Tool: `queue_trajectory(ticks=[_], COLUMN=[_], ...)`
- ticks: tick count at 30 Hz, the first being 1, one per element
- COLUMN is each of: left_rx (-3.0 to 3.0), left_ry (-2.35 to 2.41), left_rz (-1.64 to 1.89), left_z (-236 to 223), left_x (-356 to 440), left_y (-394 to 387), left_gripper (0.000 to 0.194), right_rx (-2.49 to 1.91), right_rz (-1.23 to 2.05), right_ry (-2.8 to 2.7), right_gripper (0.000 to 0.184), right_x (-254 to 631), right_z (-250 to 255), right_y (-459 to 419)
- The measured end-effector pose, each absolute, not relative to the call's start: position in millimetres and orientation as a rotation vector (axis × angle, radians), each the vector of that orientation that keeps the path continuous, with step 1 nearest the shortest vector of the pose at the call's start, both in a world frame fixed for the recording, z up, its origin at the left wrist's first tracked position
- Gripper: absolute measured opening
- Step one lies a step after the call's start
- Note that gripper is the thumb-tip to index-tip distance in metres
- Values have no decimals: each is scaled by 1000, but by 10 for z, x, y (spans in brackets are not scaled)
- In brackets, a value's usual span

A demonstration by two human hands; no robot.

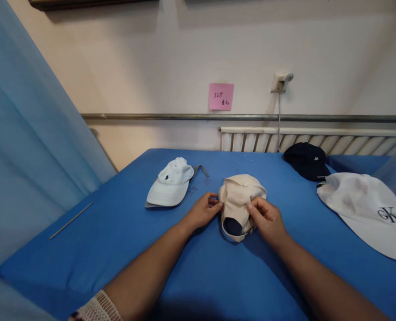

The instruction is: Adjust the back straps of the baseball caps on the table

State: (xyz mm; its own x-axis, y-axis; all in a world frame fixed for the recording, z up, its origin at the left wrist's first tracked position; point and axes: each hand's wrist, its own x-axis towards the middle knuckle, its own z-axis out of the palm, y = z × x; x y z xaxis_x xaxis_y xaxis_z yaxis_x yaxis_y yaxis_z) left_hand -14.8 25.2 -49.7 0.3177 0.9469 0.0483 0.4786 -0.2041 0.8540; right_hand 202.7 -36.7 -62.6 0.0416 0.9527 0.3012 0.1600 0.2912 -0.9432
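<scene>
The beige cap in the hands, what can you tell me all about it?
The beige baseball cap looks like soft, wrinkled cloth, with a small button on top. It is over the blue cover, back opening toward the person, dark inside, above a strap with a small buckle. The left hand touches its left edge; the right hand pinches its right side.

Pink note (221,96): stuck on wall (184,84) above pipe (171,117), beyond far edge of surface (117,249); handwritten, top line "32" + a char. like "才"; 2nd line smaller, at lower R, not legible for sure.
White cap (361,196): R side of surface; dark overlapping letters on front above brim, read approx. "GK".
Pale cap (176,171): L of ctr., nr. far edge; small dark horse-&-rider logo on front, no wording legible.
Dark cap (305,159): at far edge, R side; tiny white mark on front, too sm. to read.
</scene>
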Motion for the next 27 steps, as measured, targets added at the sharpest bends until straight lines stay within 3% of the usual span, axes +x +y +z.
queue_trajectory(ticks=[4, 9, 14, 22, 27], left_rx=[1607, 977, 563, 602, 671], left_ry=[1227, 1063, 831, 771, 905], left_rz=[914, 851, 930, 836, 920], left_z=[-494, -515, -443, -469, -534], left_x=[-101, -90, -194, -278, -278], left_y=[248, 251, 356, 403, 417], left_gripper=[40, 44, 7, 12, 10], right_rx=[-1126, -1129, -1144, -1150, -1027], right_rz=[826, 823, 760, 764, 382], right_ry=[-1420, -1436, -1405, -1447, -1598], right_gripper=[33, 33, 32, 30, 21], right_x=[2020, 2023, 2063, 2055, 2047], right_z=[-637, -660, -677, -696, -546], right_y=[-375, -371, -340, -309, -428])
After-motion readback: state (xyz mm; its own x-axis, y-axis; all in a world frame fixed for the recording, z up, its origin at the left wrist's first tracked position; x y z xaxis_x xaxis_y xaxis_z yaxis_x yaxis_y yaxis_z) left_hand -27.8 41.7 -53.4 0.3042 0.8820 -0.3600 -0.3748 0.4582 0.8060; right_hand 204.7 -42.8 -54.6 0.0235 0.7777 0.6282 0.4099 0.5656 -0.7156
